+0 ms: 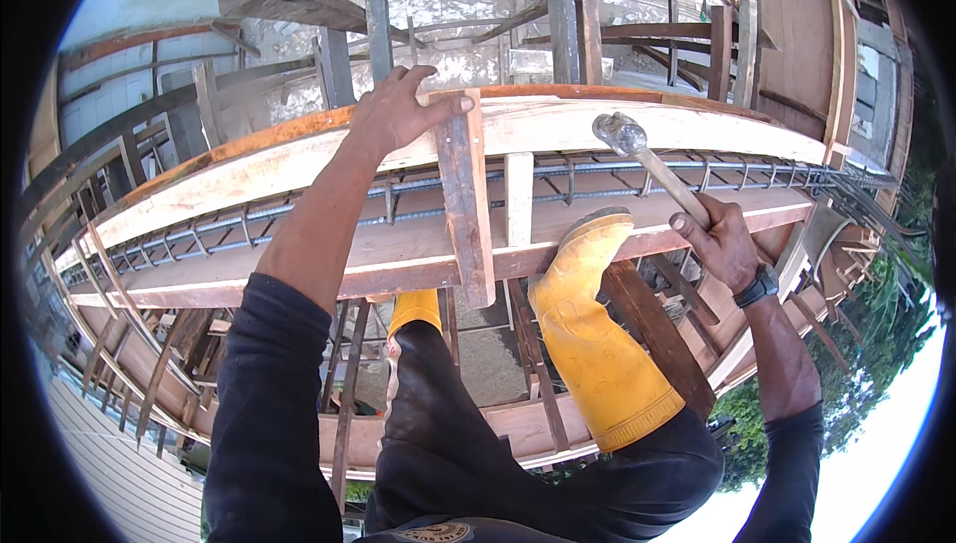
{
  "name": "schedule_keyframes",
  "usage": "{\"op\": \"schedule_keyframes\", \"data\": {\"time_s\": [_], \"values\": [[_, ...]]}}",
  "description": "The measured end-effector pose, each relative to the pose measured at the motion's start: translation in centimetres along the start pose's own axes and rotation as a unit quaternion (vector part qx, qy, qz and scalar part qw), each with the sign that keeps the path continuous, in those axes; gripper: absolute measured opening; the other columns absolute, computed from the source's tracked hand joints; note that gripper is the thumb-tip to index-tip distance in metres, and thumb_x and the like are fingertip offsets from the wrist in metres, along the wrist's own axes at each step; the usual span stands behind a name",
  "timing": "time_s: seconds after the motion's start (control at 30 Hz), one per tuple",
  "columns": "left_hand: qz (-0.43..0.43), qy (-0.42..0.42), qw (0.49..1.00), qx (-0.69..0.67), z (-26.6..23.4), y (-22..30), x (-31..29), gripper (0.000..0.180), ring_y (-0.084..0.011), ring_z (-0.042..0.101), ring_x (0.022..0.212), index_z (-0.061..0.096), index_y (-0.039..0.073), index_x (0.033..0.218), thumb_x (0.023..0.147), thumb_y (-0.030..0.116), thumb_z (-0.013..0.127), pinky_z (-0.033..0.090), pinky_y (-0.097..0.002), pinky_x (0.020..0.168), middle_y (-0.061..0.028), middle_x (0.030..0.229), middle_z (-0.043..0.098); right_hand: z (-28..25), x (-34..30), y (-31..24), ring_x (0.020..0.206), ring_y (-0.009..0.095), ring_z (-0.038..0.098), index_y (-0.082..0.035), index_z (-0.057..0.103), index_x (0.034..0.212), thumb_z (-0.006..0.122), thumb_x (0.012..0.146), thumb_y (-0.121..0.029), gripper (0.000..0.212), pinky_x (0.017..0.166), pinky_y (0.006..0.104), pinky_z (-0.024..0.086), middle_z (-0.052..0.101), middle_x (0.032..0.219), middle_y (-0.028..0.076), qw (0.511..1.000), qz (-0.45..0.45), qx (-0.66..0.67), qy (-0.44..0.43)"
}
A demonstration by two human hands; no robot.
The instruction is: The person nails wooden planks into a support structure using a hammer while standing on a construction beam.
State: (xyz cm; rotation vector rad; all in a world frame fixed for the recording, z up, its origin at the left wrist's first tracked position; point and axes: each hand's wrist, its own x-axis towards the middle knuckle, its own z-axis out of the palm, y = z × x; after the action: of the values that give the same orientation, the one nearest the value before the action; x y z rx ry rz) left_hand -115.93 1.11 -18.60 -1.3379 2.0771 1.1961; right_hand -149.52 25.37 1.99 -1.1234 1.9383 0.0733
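L hand [403, 105], arm stretched fwd, grip clamped over top of the short wooden cleat [466, 195] lying across the beam formwork [299, 160]. R hand [719, 242] raised w/ bent elbow, grip clenched round wooden handle of hammer [647, 160], head up just above far board. Yellow boot [588, 324] braced on near board, rebar cage [597, 180] inside

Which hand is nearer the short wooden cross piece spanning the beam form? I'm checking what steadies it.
Left. The left hand grips the top of the cross piece; the right hand holds a hammer off to its right.
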Motion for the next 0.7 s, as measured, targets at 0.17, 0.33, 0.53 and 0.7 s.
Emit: {"op": "schedule_keyframes", "data": {"time_s": [0.17,0.33,0.53,0.7], "values": [[0.185,0.220,0.938,-0.196,9.2,8.1,-11.2,0.040,-0.0267,0.054,0.093,0.052,0.001,0.106,0.083,0.018,0.081,0.048,-0.0377,0.080,-0.0142,0.102,0.053,-5.2,-16.9,2.7,0.053,0.018,0.045,0.004,0.063,0.089,0.073,0.093,-0.033,0.038,0.053,0.0389,0.040,0.049,0.058,0.013,0.970,0.210,0.036,0.120],[-0.072,0.299,0.933,-0.188,18.8,15.1,-12.6,0.076,-0.0415,0.054,0.128,0.042,-0.010,0.138,0.080,0.017,0.082,0.048,-0.0456,0.102,-0.0295,0.146,0.046,-0.2,-30.8,1.6,0.064,0.035,0.062,0.005,0.062,0.097,0.073,0.093,-0.031,0.037,0.063,0.0439,0.047,0.061,0.072,0.024,0.920,0.324,0.031,0.218],[-0.240,0.205,0.891,-0.327,20.2,10.6,-6.0,0.065,-0.0422,0.065,0.113,0.047,-0.014,0.129,0.081,0.014,0.080,0.051,-0.0467,0.098,-0.0308,0.124,0.062,8.6,-32.9,1.0,0.109,0.035,0.061,0.008,0.062,0.119,0.074,0.091,-0.030,0.049,0.092,0.0417,0.050,0.060,0.121,0.022,0.839,0.331,0.247,0.354],[-0.282,0.130,0.915,-0.257,16.8,14.3,-7.7,0.064,-0.0440,0.064,0.113,0.044,-0.017,0.131,0.084,0.011,0.076,0.050,-0.0467,0.101,-0.0336,0.126,0.061,9.8,-31.2,0.7,0.110,0.024,0.062,0.006,0.060,0.124,0.078,0.086,-0.019,0.049,0.092,0.0365,0.050,0.062,0.122,0.020,0.715,0.338,0.365,0.492]]}}
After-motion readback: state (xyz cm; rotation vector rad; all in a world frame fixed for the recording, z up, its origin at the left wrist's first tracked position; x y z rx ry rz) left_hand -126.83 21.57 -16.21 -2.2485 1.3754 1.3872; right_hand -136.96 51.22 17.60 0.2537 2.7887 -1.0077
